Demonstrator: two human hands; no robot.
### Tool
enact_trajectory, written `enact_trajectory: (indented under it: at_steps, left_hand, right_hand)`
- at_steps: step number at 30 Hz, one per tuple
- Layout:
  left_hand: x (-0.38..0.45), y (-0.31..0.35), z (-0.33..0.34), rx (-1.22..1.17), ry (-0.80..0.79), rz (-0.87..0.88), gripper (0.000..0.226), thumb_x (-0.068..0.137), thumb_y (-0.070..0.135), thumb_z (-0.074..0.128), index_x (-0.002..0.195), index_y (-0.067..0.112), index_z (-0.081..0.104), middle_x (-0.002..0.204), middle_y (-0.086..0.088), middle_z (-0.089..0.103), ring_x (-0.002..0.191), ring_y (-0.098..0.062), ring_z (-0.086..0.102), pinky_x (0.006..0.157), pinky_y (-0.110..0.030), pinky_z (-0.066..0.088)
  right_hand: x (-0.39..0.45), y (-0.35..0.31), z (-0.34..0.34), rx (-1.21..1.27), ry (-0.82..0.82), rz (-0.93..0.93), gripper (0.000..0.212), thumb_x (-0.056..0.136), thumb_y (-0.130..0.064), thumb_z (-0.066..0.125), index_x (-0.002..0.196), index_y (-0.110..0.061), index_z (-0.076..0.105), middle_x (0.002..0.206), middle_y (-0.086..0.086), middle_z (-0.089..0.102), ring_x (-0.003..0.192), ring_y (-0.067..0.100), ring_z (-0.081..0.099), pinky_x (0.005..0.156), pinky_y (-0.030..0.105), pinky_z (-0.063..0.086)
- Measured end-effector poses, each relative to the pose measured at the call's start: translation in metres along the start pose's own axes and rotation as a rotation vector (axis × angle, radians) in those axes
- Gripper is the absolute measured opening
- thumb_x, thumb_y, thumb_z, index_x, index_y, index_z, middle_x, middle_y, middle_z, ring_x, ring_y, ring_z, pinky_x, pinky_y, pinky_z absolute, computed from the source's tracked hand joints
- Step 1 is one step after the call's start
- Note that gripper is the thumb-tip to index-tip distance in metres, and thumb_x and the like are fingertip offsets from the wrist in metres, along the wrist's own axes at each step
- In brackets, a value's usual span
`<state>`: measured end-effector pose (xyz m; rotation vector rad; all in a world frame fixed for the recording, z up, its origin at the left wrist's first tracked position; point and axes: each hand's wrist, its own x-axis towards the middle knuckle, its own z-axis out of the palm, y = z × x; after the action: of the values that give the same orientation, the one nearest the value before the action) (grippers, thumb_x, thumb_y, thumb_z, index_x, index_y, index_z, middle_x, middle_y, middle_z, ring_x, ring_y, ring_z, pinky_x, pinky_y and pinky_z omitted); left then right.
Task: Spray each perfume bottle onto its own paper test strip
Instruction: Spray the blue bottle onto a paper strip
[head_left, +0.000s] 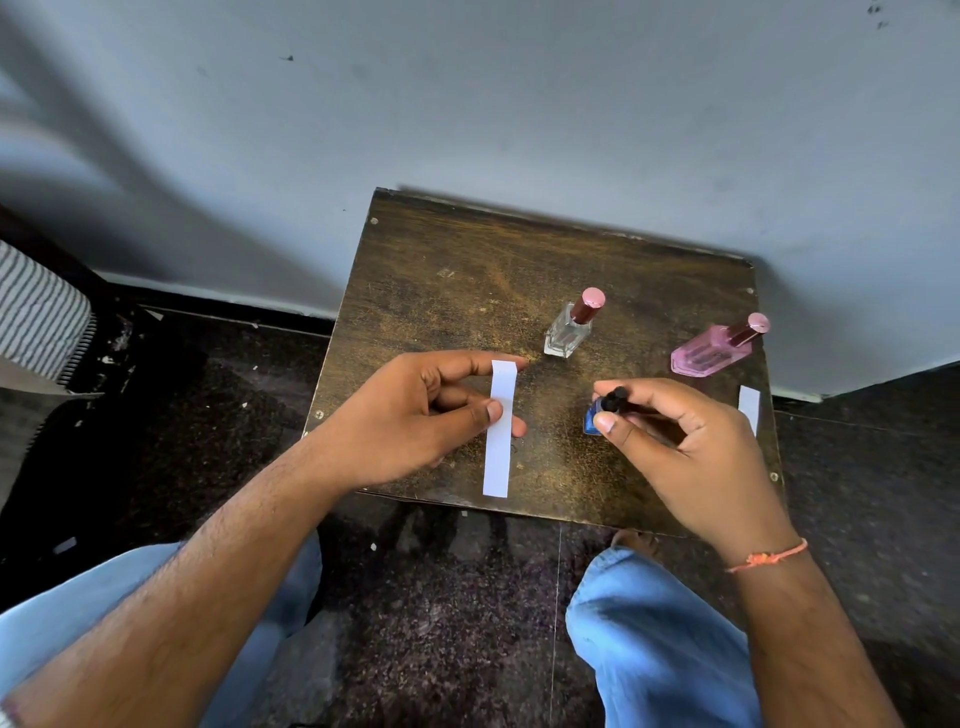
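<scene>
My left hand pinches a white paper test strip between thumb and fingers, holding it upright over the small wooden table. My right hand grips a small blue perfume bottle, its black nozzle pointing left toward the strip, with my index finger over the nozzle. A clear square bottle with a pink cap stands behind. At the right edge stands a pink bottle. A second white strip lies partly hidden behind my right hand.
The table stands against a pale wall on a dark speckled floor. My knees in blue jeans are below the table's front edge. A striped fabric is at the far left.
</scene>
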<state>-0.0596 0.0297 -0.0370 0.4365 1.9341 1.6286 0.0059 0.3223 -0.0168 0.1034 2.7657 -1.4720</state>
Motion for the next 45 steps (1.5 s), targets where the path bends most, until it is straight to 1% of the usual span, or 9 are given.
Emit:
enact_trajectory:
  at_steps: [6,12,17,21,24,28,36,41,45]
  left_hand:
    - [-0.002,0.002,-0.002,-0.001,0.000,-0.012,0.041,0.111,0.022,0.067,0.147,0.042,0.064,0.112,0.009,0.087,0.054,-0.028,0.042,0.053,-0.042,0.037]
    - [-0.002,0.000,-0.003,-0.020,0.006,0.000,0.042,0.111,0.020,0.067,0.147,0.041,0.064,0.111,0.007,0.087,0.045,-0.008,0.040,0.043,-0.019,0.034]
    - [-0.003,0.001,-0.002,-0.035,0.012,-0.002,0.041,0.111,0.018,0.067,0.146,0.037,0.065,0.110,0.005,0.087,0.044,-0.006,0.038,0.043,-0.018,0.033]
    - [-0.004,0.005,-0.002,-0.040,0.012,-0.008,0.041,0.111,0.016,0.067,0.146,0.037,0.065,0.110,0.004,0.087,0.042,-0.005,0.036,0.042,-0.016,0.032]
    - [-0.006,0.007,-0.004,-0.018,0.012,-0.016,0.041,0.111,0.018,0.067,0.147,0.038,0.064,0.110,0.006,0.087,0.044,-0.016,0.037,0.044,-0.021,0.032]
    - [-0.009,0.009,-0.010,0.010,0.024,-0.045,0.042,0.110,0.020,0.068,0.147,0.040,0.064,0.110,0.008,0.087,0.052,-0.046,0.044,0.054,-0.046,0.039]
    - [-0.015,0.009,-0.022,-0.020,0.103,-0.042,0.043,0.106,0.017,0.072,0.141,0.042,0.071,0.086,-0.018,0.083,0.057,-0.025,0.039,0.056,-0.042,0.034]
    - [-0.019,0.013,-0.023,-0.011,0.088,-0.034,0.043,0.107,0.017,0.071,0.143,0.039,0.069,0.093,-0.022,0.084,0.057,-0.024,0.043,0.057,-0.041,0.037]
    - [-0.019,0.010,-0.025,0.031,0.062,-0.026,0.049,0.107,0.011,0.070,0.146,0.042,0.066,0.090,-0.004,0.087,0.052,-0.016,0.050,0.052,-0.028,0.046]
  right_hand:
    - [0.001,0.002,0.000,0.026,-0.021,0.056,0.029,0.093,-0.011,0.086,0.114,-0.031,0.085,0.114,-0.026,0.082,0.112,-0.004,0.075,0.096,0.008,0.053]
    - [0.001,0.004,-0.003,-0.027,-0.022,0.031,0.037,0.088,-0.012,0.091,0.119,-0.031,0.083,0.118,-0.021,0.082,0.113,-0.005,0.075,0.102,0.010,0.052]
    - [0.000,0.002,-0.008,-0.019,0.031,0.006,0.047,0.081,-0.038,0.093,0.127,-0.031,0.081,0.127,-0.020,0.080,0.125,0.004,0.073,0.113,0.038,0.056]
    - [0.000,-0.005,-0.009,-0.115,0.223,-0.243,0.048,0.089,-0.039,0.094,0.128,-0.017,0.079,0.136,-0.008,0.076,0.131,0.016,0.070,0.116,0.050,0.053]
    - [-0.002,-0.017,0.003,-0.141,0.384,-0.375,0.033,0.095,-0.032,0.088,0.119,-0.011,0.081,0.124,0.002,0.076,0.098,0.027,0.073,0.090,0.053,0.060]
    - [-0.011,-0.039,0.040,-0.075,0.413,-0.430,0.016,0.100,-0.019,0.083,0.112,-0.008,0.082,0.102,0.001,0.076,0.061,0.013,0.062,0.055,0.026,0.050]
    - [-0.015,-0.055,0.097,-0.050,0.242,-0.169,0.032,0.099,-0.039,0.078,0.122,-0.017,0.082,0.098,-0.010,0.078,0.049,0.012,0.056,0.056,0.017,0.047]
    - [-0.010,-0.054,0.101,0.164,0.163,0.064,0.032,0.096,-0.041,0.083,0.124,-0.025,0.079,0.101,-0.009,0.077,0.064,0.020,0.073,0.059,0.045,0.067]
    - [-0.010,-0.056,0.109,0.297,0.078,0.150,0.023,0.096,-0.034,0.084,0.116,-0.022,0.083,0.103,-0.013,0.071,0.059,0.008,0.068,0.050,0.047,0.066]
